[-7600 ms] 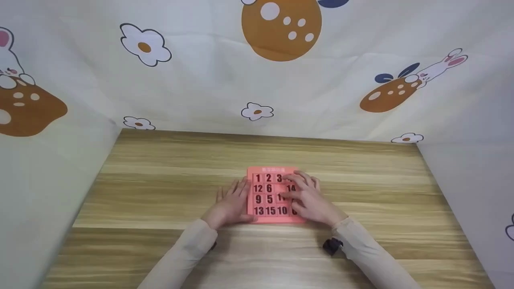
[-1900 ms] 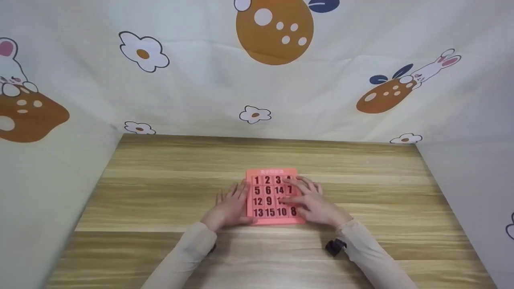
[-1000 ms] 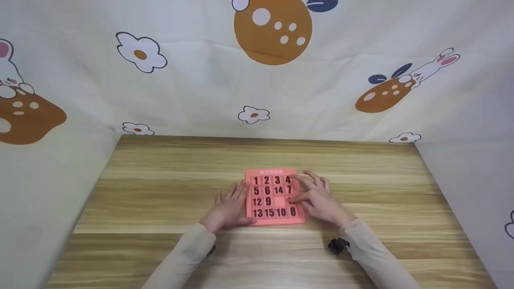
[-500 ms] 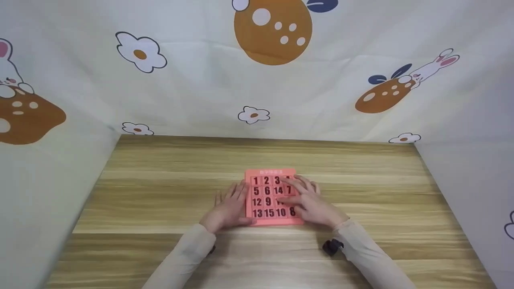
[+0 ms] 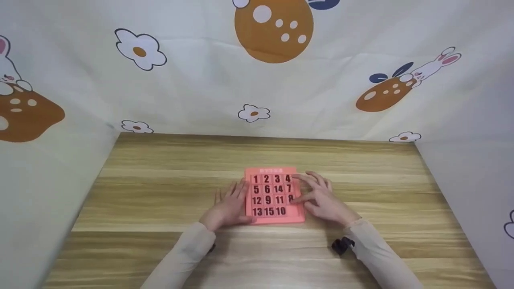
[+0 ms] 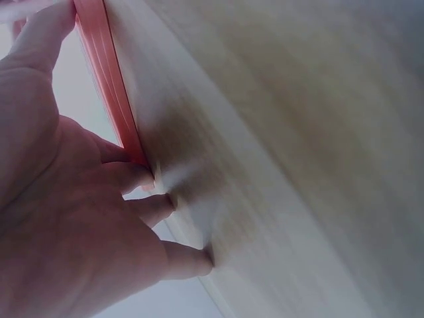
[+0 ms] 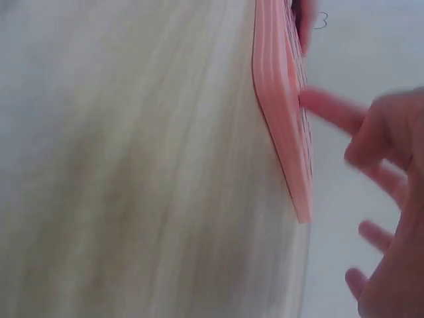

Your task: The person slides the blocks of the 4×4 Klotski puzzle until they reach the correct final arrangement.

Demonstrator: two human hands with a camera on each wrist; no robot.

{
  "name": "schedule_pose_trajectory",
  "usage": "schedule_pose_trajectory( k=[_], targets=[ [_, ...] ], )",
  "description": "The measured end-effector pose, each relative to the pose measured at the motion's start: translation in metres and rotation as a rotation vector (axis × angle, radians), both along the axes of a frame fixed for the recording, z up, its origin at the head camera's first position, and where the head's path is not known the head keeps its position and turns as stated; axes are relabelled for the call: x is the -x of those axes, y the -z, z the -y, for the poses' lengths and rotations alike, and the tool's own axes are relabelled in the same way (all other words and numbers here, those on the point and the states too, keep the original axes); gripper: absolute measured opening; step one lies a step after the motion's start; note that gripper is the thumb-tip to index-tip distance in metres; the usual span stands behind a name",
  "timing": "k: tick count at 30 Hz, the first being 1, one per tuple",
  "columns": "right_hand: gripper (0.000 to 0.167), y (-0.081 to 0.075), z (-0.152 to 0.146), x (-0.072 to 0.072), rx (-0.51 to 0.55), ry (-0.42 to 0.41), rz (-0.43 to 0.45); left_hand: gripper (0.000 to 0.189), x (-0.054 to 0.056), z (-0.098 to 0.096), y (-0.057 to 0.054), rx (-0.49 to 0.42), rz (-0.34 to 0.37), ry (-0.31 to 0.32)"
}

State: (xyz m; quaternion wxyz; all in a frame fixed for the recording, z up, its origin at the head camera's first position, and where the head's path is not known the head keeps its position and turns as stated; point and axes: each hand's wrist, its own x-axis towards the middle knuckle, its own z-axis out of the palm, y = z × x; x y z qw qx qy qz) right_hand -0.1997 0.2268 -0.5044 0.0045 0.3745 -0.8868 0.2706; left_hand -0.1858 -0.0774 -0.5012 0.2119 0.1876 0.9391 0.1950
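A pink number sliding puzzle point(image 5: 275, 220) lies flat on the wooden table in the head view. Its rows read 1 2 3 4, then 5 6 14 7, then 12 9 11 8, then 13 15 10 with a bare slot at the bottom right. My left hand point(image 5: 225, 210) steadies the puzzle's left side, thumb on the lower left corner, fingers stretched along the edge. My right hand point(image 5: 323, 200) reaches in from the right, and a fingertip touches the 8 tile point(image 5: 290, 198). In the right wrist view that finger point(image 7: 331, 109) meets the puzzle top, the other fingers held off it.
The wood-grain table point(image 5: 168, 180) extends around the puzzle on all sides. A pale cloth point(image 5: 192, 80) printed with flowers, rabbits and orange fruit hangs behind and at both sides. A black strap piece point(image 5: 342, 245) sits at the right wrist.
The 8 tile has slid up from the bottom right corner into the third row, with 11 left of it. Earlier, 5, 12, 9 and 14 changed places. The left hand stays put.
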Motion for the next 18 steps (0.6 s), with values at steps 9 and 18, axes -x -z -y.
schedule_pose_trajectory(
  k=[9,18],
  targets=[
    [0.040,0.001,0.012,-0.006,-0.068,-0.159,0.016,0.107,0.002,-0.001,0.002,0.008,-0.002,0.002],
    [0.026,0.001,0.002,-0.009,0.042,-0.022,-0.011,0.107,0.000,0.000,0.001,-0.004,0.010,-0.002]
  ],
)
